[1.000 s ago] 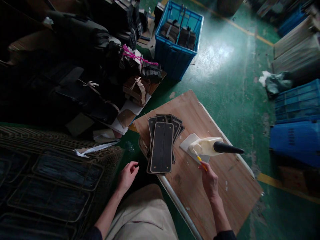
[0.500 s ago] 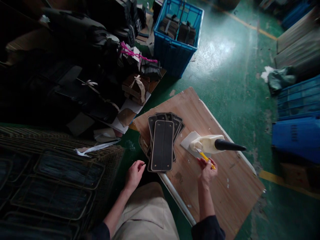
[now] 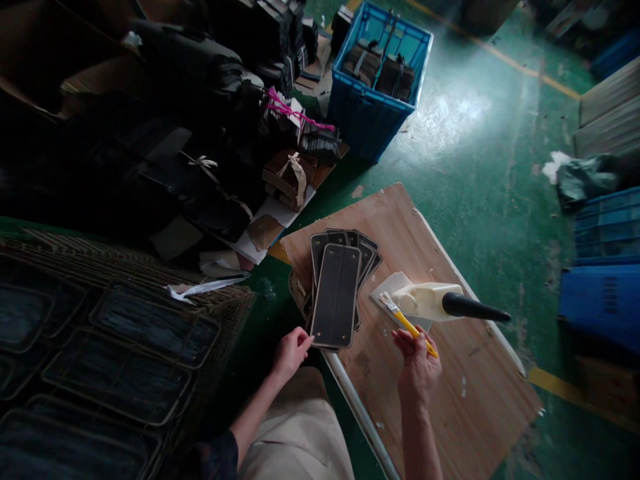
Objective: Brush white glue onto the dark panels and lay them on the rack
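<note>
My right hand (image 3: 419, 357) is closed round the yellow handle of a paintbrush (image 3: 407, 323). The brush's pale bristles are out in the open, over a light flat piece (image 3: 387, 290) beside a cream plastic bottle (image 3: 420, 300) with a long black spout or handle. With thumb and fingers together, my left hand (image 3: 293, 352) pinches the near left corner of a black rectangular panel (image 3: 336, 293). This panel has a centre seam, pale edges and small studs at its corners. It tops a fanned stack of similar panels (image 3: 367, 250).
The stack and bottle are on a wooden board (image 3: 480, 387). On the left is a wire rack (image 3: 235, 307) holding several dark panels (image 3: 115, 373). Tied bundles (image 3: 287, 173) lie beyond it. A blue crate (image 3: 370, 113) stands behind, and more blue crates (image 3: 600, 293) are on the right.
My left hand has moved right and up to the top panel's corner. The paintbrush has come out of the bottle's opening, its bristles now left of it. The whole view has shifted slightly.
</note>
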Available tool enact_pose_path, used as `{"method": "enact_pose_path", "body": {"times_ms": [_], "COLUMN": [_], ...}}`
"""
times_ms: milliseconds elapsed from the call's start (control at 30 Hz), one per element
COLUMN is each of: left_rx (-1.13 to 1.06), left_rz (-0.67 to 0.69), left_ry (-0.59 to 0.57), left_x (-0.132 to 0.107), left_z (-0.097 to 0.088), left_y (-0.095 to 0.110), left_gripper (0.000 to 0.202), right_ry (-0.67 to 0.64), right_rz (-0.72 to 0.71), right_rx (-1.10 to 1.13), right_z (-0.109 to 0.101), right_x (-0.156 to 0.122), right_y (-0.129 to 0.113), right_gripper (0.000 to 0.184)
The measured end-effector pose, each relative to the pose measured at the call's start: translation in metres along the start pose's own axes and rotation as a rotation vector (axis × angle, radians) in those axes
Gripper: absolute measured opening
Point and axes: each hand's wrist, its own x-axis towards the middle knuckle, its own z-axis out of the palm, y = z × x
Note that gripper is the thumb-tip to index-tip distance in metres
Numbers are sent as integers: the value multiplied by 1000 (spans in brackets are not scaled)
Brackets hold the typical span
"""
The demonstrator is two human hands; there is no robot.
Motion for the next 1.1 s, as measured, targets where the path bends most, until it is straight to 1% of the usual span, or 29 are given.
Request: {"method": "enact_pose_path", "body": {"times_ms": [67, 133, 200, 267, 300, 367, 500, 600, 667, 733, 833, 900, 933, 1000, 1033, 1100], "left_rx": [-66, -113, -175, -259, -299, -362, -448, -508, -532, -544, -557, -565, -567, -568, -568, -575], "left_rz": [-33, -54, -80, -117, -135, -160, -186, -204, -215, -220, -213, -208, -206, -197, -195, -194], "left_ry": [-13, -19, -24, -39, -50, -65, -79, -77, -71, -64, -57, -53, -51, -47, -46, -47], "left_x": [1, 3, 6, 8, 8, 8, 5, 4, 3, 3, 2, 2, 2, 1, 1, 1], "left_z": [4, 7, 10, 13, 14, 15, 16, 17, 18, 18, 18, 18, 19, 19, 19, 18], "left_y": [-1, -4, -6, -7, -8, -7, -5, -4, -3, -2, -2, -2, -3, -3, -3, -3], "left_gripper": [24, 25, 25, 27, 27, 28, 27, 30, 31, 31, 31, 33, 34, 34, 34, 34], "right_ry": [-188, -366, -513, -625, -666, -720, -748, -762, -789, -841, -940, -1012, -1054, -1124, -1132, -1091], "right_rz": [-130, -316, -520, -691, -757, -844, -902, -895, -873, -826, -726, -655, -615, -540, -523, -541], "right_rx": [-128, -323, -553, -750, -817, -895, -974, -1011, -1022, -1036, -1052, -1051, -1050, -1047, -1043, -1021], "right_z": [32, 60, 80, 95, 100, 109, 118, 109, 94, 71, 32, 9, 1, -6, -4, 12], "right_x": [5, 17, 33, 49, 56, 68, 75, 67, 53, 33, -7, -32, -41, -50, -49, -35], "right_y": [-14, -24, -28, -30, -30, -29, -24, -19, -15, -10, -6, -8, -10, -17, -22, -31], "right_gripper": [39, 35, 31, 29, 29, 29, 29, 29, 29, 29, 29, 30, 30, 29, 29, 28]}}
